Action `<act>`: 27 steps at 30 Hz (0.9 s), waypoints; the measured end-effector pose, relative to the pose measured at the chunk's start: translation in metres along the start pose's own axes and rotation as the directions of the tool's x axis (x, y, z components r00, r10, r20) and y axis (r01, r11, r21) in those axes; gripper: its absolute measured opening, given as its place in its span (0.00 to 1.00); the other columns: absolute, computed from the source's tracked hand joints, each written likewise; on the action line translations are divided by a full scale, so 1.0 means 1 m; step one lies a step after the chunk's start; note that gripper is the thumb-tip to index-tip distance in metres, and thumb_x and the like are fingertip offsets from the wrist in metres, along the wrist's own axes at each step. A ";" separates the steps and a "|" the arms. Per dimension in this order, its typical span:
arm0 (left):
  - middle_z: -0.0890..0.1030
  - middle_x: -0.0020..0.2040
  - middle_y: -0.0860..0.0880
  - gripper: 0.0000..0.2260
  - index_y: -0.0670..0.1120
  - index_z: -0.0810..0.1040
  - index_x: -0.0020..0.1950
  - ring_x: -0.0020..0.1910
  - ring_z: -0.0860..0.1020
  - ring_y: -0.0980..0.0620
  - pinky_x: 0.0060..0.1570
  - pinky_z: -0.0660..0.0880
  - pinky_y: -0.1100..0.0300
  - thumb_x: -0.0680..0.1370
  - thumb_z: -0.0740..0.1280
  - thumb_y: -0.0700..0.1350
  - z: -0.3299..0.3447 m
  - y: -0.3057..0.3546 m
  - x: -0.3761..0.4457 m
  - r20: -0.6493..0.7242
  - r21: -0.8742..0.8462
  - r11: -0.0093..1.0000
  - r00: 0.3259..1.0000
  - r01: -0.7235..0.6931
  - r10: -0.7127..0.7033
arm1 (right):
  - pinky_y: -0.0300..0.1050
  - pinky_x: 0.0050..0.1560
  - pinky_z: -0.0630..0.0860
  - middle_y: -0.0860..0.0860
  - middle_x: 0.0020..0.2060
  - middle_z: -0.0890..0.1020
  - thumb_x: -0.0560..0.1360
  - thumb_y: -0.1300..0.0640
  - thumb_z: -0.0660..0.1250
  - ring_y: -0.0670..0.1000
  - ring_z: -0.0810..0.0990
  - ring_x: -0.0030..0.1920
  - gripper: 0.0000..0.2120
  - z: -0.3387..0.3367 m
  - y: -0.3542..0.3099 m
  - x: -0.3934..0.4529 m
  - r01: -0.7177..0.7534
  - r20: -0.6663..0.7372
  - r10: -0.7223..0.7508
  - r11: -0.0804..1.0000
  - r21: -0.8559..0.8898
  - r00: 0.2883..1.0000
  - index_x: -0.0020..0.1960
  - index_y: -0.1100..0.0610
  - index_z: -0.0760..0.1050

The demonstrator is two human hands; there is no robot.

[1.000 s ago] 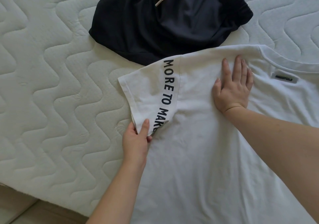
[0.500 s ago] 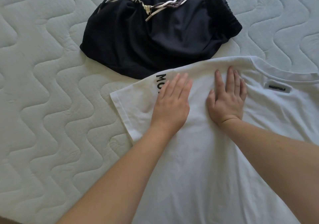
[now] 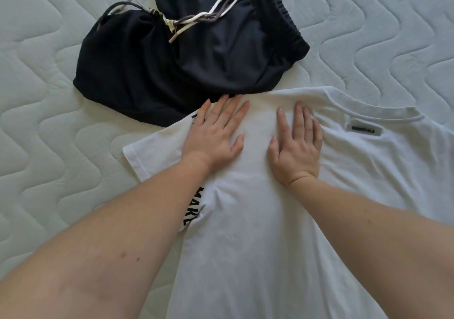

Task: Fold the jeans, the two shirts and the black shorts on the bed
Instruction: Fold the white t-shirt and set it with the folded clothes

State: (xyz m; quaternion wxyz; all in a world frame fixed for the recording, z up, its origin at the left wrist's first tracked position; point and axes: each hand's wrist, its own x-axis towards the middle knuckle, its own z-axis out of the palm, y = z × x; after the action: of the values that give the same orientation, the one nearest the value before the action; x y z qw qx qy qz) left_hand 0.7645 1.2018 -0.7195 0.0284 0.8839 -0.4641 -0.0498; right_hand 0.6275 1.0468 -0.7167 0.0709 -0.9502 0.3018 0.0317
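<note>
**Mara:** White cotton, soft and thin by the look of it. That white shirt [image 3: 282,232] lies spread on the quilted mattress [image 3: 44,146], collar to the right, with a small grey label [image 3: 363,130] just inside the neckline.

**Teo:** And the hands?

**Mara:** Both flat on it, near the shoulder. The left hand [image 3: 213,134] presses where the sleeve [image 3: 157,156] meets the body, fingers straight and a little spread, holding nothing. The right hand [image 3: 296,146] rests just beside it, fingers straight and close together, also gripping nothing.

**Teo:** So smoothing before a fold, I'd guess.

**Mara:** That's my reading. To do it well, I'd push outward from the middle with even palm pressure, since there are still small puckers under the left forearm by the black lettering [image 3: 194,205]. One hand should anchor the cloth while the other sweeps, or the whole shirt will slide on the quilting.

**Teo:** Anything in the way?

**Mara:** The black shorts [image 3: 172,68] sit bunched just beyond the shirt's upper edge, unfolded, their striped drawstring [image 3: 208,18] loose on top. The left fingertips almost reach them, and the shirt's shoulder seems to overlap their hem. I'd shift them aside before folding the sleeve in. The jeans and the second shirt aren't in view.
</note>
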 end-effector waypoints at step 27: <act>0.55 0.81 0.49 0.30 0.52 0.54 0.81 0.79 0.55 0.46 0.77 0.48 0.46 0.78 0.49 0.56 -0.010 0.005 0.000 0.139 0.048 0.998 0.990 0.030 -0.036 | 0.47 0.74 0.31 0.50 0.79 0.41 0.79 0.44 0.52 0.50 0.38 0.79 0.35 -0.036 0.041 -0.020 0.091 0.228 -0.113 0.990 0.105 0.967 0.80 0.48 0.40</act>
State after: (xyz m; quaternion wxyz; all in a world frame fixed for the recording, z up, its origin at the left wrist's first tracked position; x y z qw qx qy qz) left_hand 0.7616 1.1993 -0.7095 -0.0253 0.8862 -0.4513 -0.1011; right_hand 0.5882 1.0195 -0.6835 0.1521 -0.9498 0.2431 0.1254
